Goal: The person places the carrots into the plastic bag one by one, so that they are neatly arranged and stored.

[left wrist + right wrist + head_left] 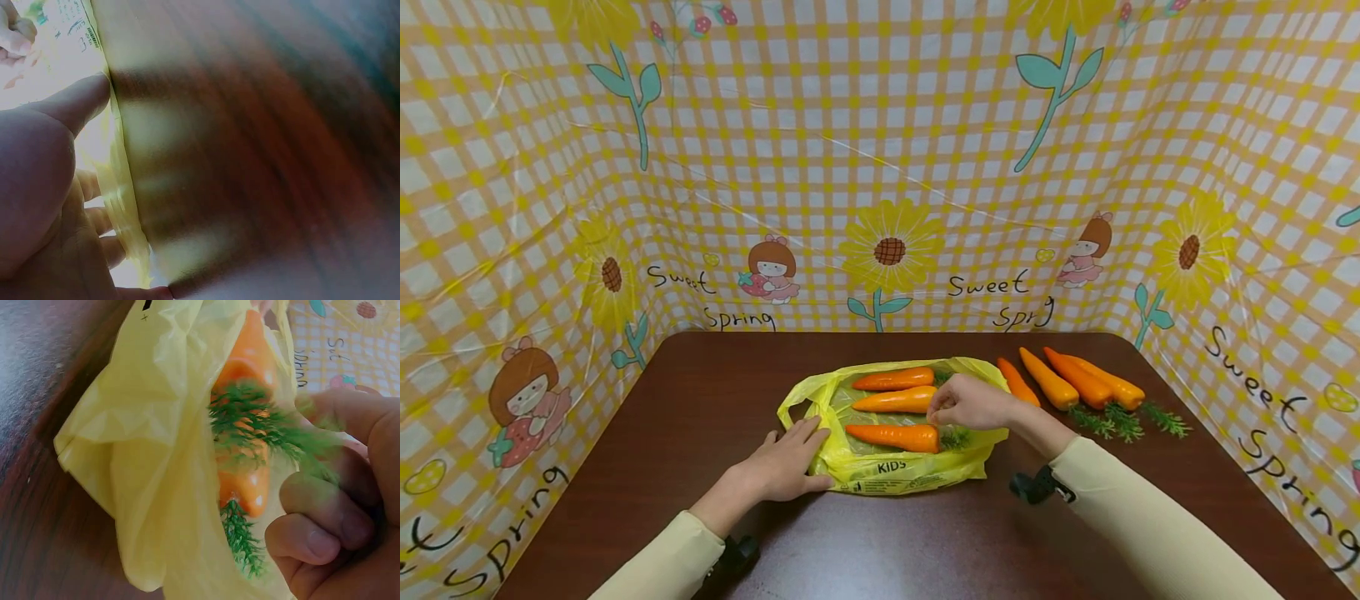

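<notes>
A yellow plastic bag (917, 477) lies flat on the table with its mouth spread, and three orange carrots sit in it side by side. My left hand (782, 464) rests on the bag's left end near its handle, fingers extended. At the bag's right side, my right hand (970, 402) pinches the green leafy top (275, 428) of the middle carrot (891, 402). Behind that one lies the back carrot (893, 379), its leaves partly hidden by the hand. The front carrot (891, 437) has its leaves pointing right.
Several more carrots (1078, 379) with green tops lie in a group on the right of the brown table (715, 375), close to the bag. A checked cloth (820, 167) with sunflowers encloses the table at the back and both sides.
</notes>
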{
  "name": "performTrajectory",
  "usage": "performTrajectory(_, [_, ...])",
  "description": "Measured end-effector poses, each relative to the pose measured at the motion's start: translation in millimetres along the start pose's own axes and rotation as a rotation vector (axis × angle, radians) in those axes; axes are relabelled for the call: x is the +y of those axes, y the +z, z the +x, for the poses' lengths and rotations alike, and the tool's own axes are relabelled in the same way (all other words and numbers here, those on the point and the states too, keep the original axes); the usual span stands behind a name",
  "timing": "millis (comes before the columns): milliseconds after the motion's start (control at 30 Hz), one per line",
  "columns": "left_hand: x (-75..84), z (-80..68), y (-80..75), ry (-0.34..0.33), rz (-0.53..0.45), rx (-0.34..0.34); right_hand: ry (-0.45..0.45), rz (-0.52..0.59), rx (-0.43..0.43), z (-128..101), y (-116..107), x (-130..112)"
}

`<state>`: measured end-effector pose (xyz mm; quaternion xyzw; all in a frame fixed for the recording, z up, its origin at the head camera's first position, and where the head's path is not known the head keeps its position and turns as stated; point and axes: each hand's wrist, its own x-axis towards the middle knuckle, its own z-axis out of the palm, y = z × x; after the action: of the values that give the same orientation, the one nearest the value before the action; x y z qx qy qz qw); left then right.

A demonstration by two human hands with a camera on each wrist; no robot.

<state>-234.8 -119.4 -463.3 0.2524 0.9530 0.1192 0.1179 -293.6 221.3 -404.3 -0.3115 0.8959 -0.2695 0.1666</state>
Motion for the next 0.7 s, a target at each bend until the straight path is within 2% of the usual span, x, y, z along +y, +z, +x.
performTrajectory(133, [-0.3,-0.8,-0.2,-0.002,0.002,0.002,-0.021,-0.057,-0.006,3.1,2.9,-0.8])
performTrajectory(267, [-0.3,-1.1,0.2,0.001,0.005,0.007,0.003,-0.101,-0.022,5.6,7.9,-6.0])
performTrajectory(533, [-0.1,-0.6,1.1,-0.001,0.003,0.002,0.135,-0.194,-0.054,6.4,15.7,-12.3])
performTrajectory(700, [-0.7,0.7,1.8,0.001,0.011,0.009,0.185,-0.253,-0.063,5.7,16.7,-13.2])
